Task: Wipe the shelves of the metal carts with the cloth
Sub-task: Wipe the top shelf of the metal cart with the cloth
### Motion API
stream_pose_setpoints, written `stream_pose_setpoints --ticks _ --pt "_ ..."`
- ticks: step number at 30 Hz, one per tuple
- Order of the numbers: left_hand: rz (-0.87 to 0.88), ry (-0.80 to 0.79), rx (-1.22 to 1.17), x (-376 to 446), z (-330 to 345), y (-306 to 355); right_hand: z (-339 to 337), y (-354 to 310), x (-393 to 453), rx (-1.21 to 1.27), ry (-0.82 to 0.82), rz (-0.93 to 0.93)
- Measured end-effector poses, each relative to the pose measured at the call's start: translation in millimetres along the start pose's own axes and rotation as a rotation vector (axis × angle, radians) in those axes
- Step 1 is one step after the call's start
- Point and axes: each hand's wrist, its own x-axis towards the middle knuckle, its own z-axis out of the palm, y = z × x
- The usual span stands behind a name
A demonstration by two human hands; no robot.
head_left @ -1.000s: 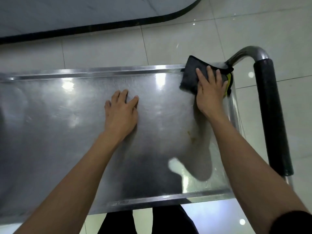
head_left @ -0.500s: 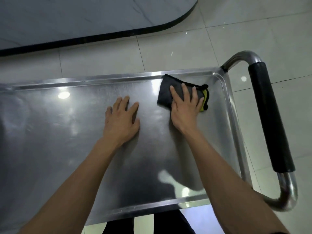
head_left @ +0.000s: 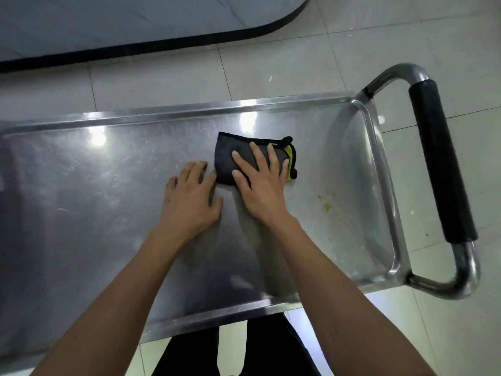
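The top shelf [head_left: 81, 213] of a stainless-steel cart is seen from above, its raised rim running along the far and near edges and curving round the right-hand end. A folded dark grey cloth [head_left: 227, 161] with a yellow inner face and black edging is laid flat on the shelf, slightly right of centre and nearer the far rim than the near one. The right hand [head_left: 260, 185] is pressed palm-down on the cloth, its fingers straight and spread across the fabric, with the yellow edge showing just beyond the little finger. The left hand [head_left: 192, 199] is laid flat on the bare metal just beside the cloth, fingers extended and slightly spread; its fingertips reach the cloth's left edge, though whether contact is made cannot be told. Both forearms are bare and extend from the lower edge of the view.

To the right of the hands, near the curved end of the shelf, a patch of yellowish residue [head_left: 325, 204] is seen on the metal, well apart from the cloth. Ceiling lights are reflected as bright spots on the shelf's far portion. A tubular metal push handle [head_left: 442, 161] with a black grip sleeve is attached at the right end of the cart. The cart stands on a pale tiled floor [head_left: 271, 50]; a grey, dark-edged slab [head_left: 135, 20] with a rounded corner occupies the top of the view.
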Motion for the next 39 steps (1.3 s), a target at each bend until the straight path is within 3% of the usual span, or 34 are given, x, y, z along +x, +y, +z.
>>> stream_pose_setpoints --ticks 6,10,14,25,31,39 --pt "-0.152 -0.043 0.004 2.5 4.1 31.8 -9.2 14.7 2.8 -0.07 -0.016 -0.078" --pt "-0.106 0.02 -0.006 2.2 8.7 40.8 -17.2 39.4 1.1 -0.084 0.003 -0.09" --pt "-0.018 -0.002 0.011 0.4 15.9 61.7 -33.1 84.0 -4.3 -0.076 0.053 -0.026" --pt "-0.075 -0.073 0.011 2.2 16.2 75.9 -86.1 231.6 -27.4 -0.183 0.119 0.207" --pt "-0.096 -0.109 0.018 -1.5 20.1 75.9 -73.9 208.1 -31.7 -0.167 0.155 0.253" --pt "0.015 -0.043 -0.092 -9.3 6.8 50.8 -31.7 131.6 -59.8 -0.089 0.115 0.142"
